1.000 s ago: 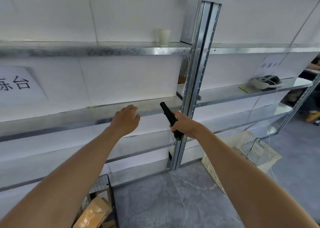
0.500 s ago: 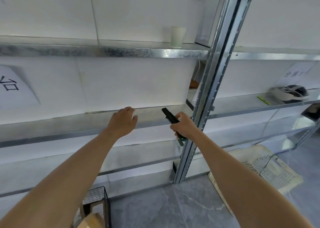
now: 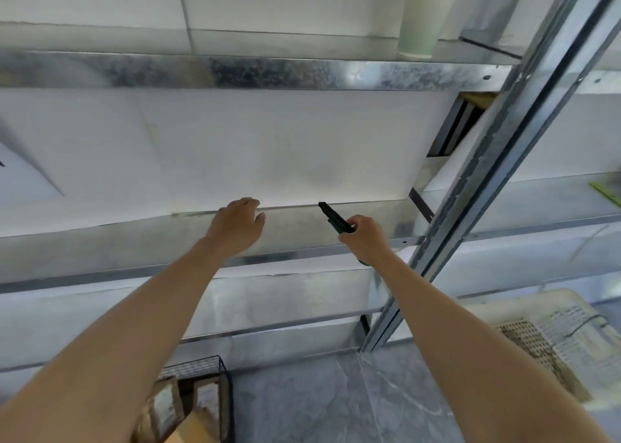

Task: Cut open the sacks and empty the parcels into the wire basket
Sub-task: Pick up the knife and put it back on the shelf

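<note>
Over the middle metal shelf (image 3: pixel 134 247), the right hand (image 3: pixel 364 239) grips a black cutter (image 3: pixel 336 219), its tip pointing far and left. The left hand (image 3: pixel 237 227), just to its left, hangs with fingers loosely bent and holds nothing. Near and low on the left stands the wire basket (image 3: pixel 191 367) with brown parcels (image 3: pixel 188 426) inside it, well apart from both hands.
</note>
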{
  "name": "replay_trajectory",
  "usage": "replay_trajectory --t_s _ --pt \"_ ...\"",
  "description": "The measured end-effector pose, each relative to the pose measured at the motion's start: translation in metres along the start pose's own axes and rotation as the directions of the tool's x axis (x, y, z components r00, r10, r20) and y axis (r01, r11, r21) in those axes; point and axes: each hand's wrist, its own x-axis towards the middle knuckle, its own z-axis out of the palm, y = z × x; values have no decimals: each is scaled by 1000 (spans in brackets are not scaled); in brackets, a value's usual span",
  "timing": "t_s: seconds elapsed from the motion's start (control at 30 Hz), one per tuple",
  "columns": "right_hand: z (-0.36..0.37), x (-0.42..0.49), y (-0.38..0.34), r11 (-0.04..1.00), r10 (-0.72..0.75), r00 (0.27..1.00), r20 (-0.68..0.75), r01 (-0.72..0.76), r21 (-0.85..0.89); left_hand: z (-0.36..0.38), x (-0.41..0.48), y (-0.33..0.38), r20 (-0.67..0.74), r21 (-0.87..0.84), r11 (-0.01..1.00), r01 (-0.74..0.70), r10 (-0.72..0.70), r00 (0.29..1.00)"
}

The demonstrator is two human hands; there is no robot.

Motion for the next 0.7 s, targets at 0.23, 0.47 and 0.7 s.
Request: replay_trajectory --t_s 0.23,0.47,0.7 --pt "25 53 18 997 -24 1000 13 24 -69 32 22 -6 8 2 996 94 -94 996" --pt "53 105 37 988 -99 992 75 107 -110 60 49 -4 -24 -16 981 193 -193 981" --pt "78 143 38 936 -183 980 80 198 -292 73 66 -19 -37 1 959 282 -282 959"
